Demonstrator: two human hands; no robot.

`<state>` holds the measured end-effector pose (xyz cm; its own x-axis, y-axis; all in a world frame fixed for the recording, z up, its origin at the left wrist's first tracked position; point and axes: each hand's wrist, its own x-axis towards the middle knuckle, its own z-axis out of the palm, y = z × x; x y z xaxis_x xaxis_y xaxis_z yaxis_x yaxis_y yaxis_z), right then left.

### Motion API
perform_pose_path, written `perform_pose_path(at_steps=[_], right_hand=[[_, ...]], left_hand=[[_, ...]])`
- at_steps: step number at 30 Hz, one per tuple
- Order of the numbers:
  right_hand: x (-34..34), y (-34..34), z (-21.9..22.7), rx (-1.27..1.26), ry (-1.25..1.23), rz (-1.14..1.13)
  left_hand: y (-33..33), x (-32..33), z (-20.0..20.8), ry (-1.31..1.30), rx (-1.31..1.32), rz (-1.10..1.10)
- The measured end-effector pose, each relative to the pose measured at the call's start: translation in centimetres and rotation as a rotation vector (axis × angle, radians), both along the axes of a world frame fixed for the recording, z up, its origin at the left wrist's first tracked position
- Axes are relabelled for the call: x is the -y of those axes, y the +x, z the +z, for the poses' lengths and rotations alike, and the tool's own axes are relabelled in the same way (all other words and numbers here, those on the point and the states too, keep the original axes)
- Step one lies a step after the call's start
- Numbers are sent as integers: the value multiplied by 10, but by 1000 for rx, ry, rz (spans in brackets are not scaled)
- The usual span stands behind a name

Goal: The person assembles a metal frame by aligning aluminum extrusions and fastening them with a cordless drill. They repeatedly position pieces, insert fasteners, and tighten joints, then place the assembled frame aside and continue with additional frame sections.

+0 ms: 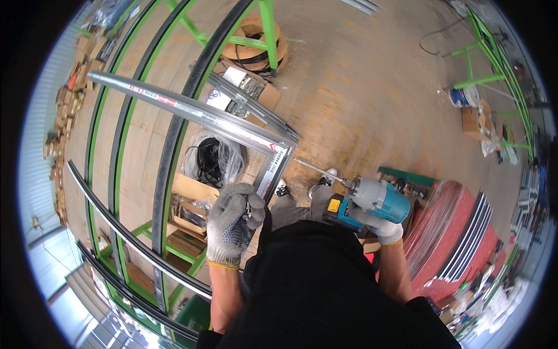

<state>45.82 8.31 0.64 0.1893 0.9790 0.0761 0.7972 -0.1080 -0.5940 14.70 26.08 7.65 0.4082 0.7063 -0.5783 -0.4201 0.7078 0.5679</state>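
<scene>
My left hand (pixel 231 221), in a grey knitted glove with blue dots, is closed with its fingers curled. A small shiny metal piece (pixel 249 210) shows between the fingertips, too small for me to name its kind. Right above that hand lies the corner of a grey metal frame (pixel 215 121), its long bar reaching to the upper left and its short bar coming down towards my glove. My right hand (pixel 381 225), also gloved, grips a teal and grey cordless drill (pixel 381 200). The drill's long thin bit (pixel 317 168) points left towards the frame corner, apart from it.
The frame rests across black-padded rails (pixel 172 148) of a green rack. Beneath are a bag of black cable (pixel 210 161), cardboard boxes (pixel 192 192) and a spool (pixel 254 43). A red, film-wrapped surface (pixel 439 232) stands at my right, with a white bucket (pixel 463 96) farther off.
</scene>
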Motion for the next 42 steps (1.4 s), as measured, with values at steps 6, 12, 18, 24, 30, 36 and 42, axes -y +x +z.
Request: perform_pose_path(at_steps=[6,12,18,24,30,36,42], right_hand=[[43,-39,7,-135,163,-34],[38,-55,21,-397,168,30],[38,-63,23,-609,171,-47],[35,-55,14,-379,254,51],[34,-64,-22,-397,203,-41],[22,-83,-61,-841,97,-220],[15,-92,-66,-1006,58,-264]], left_hand=[[16,8,-15,-117,190,-104],[32,24,-19,-174,124,-96],[26,36,-19,80,-41,-76],[31,37,-13,66,-190,-93],[32,-32,-5,418,-792,-111],[68,-99,-45,-34,-621,-281],[80,-98,-64,-31,-391,-318]])
